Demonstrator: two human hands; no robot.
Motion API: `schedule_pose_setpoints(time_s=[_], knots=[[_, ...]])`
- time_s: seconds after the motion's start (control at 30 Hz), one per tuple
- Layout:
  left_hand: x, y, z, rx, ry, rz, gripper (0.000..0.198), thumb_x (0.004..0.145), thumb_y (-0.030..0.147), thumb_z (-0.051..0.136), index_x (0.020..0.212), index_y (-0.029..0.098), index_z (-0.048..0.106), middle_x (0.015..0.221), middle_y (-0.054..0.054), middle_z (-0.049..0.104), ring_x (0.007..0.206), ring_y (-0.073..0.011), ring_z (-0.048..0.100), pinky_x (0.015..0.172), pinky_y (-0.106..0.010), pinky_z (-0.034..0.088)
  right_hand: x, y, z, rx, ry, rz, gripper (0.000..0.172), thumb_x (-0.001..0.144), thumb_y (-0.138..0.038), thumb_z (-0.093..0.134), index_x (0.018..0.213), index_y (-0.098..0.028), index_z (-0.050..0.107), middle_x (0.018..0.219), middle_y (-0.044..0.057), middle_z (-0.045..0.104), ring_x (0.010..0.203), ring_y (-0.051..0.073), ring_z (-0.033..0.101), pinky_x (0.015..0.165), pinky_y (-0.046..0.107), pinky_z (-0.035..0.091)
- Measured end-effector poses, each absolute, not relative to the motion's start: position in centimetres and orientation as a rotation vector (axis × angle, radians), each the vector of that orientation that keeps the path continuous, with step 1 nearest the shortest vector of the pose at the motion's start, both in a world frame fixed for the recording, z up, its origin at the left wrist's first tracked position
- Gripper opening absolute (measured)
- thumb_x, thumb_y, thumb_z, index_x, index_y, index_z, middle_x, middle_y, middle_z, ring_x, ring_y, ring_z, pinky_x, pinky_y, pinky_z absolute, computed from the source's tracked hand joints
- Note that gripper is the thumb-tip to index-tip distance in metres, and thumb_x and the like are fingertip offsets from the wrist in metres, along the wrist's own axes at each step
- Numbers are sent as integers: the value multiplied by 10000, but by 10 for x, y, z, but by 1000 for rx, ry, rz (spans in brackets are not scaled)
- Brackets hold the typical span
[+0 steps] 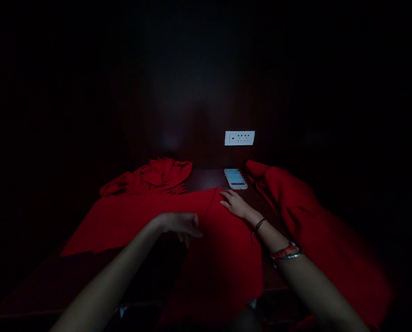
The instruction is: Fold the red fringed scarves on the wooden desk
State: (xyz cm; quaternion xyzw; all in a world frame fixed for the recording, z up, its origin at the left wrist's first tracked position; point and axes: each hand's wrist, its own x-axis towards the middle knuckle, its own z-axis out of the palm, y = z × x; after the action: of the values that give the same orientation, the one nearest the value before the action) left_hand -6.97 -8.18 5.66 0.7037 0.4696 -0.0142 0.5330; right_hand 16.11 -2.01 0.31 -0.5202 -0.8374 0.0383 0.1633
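A long piece of red cloth (232,258) lies folded at an angle on a dark tabletop. One part stretches off to the left, and the other comes down over the front edge toward me. My right hand (235,204) rests flat on the cloth near its far corner, fingers extended and holding nothing. My left hand (180,223) is bent down at the inner edge of the fold, its fingers curled at the cloth. Its fingertips are dim and partly hidden. Bracelets circle my right wrist and forearm.
Behind the cloth lies a crumpled red fringed scarf (154,177). A phone (236,179) with a lit screen is beyond my right hand. More red fabric (306,221) trails along the right side. A white socket plate (239,138) is on the dark back wall.
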Motion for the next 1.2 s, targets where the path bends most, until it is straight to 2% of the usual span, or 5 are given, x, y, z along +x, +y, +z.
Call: schedule_pose_setpoints(time_s=[0.2,0.33,0.47,0.97,1.2], knots=[[-63,-61,30,2291,1589,547,366,756,460,371,930,152,462,843,-74,588,778,-177,559,688,-299,414,155,-39,11,-1661,-2497,241,686,732,-631,209,1299,-247,162,1371,69,101,1232,288,48,926,551,99],[-54,-58,12,2581,1440,293,600,750,558,310,1242,219,264,1332,-95,226,1208,-253,193,939,-439,192,149,-42,8,-1750,-2551,305,723,714,-663,123,1306,-248,130,1376,55,54,1235,280,-9,945,526,43],[-52,-54,3,2586,1430,41,603,766,593,176,1287,289,165,1370,-47,109,1237,-261,50,942,-502,90,147,-35,3,-1742,-2531,222,699,727,-648,76,1302,-258,149,1373,47,92,1238,265,26,953,504,61],[-47,-29,-1,2670,1575,217,563,803,526,157,1277,233,236,1346,-57,210,1227,-206,153,968,-425,132,153,3,-1,-1583,-2558,-61,565,815,-508,151,1269,-197,281,1333,72,243,1234,194,125,984,369,107],[-51,-31,-5,2444,1865,108,666,724,649,165,1284,290,195,1365,-54,138,1221,-316,92,929,-526,120,158,1,-2,-1458,-2415,-144,464,826,-361,275,1201,-117,400,1273,105,349,1202,194,231,984,349,172]])
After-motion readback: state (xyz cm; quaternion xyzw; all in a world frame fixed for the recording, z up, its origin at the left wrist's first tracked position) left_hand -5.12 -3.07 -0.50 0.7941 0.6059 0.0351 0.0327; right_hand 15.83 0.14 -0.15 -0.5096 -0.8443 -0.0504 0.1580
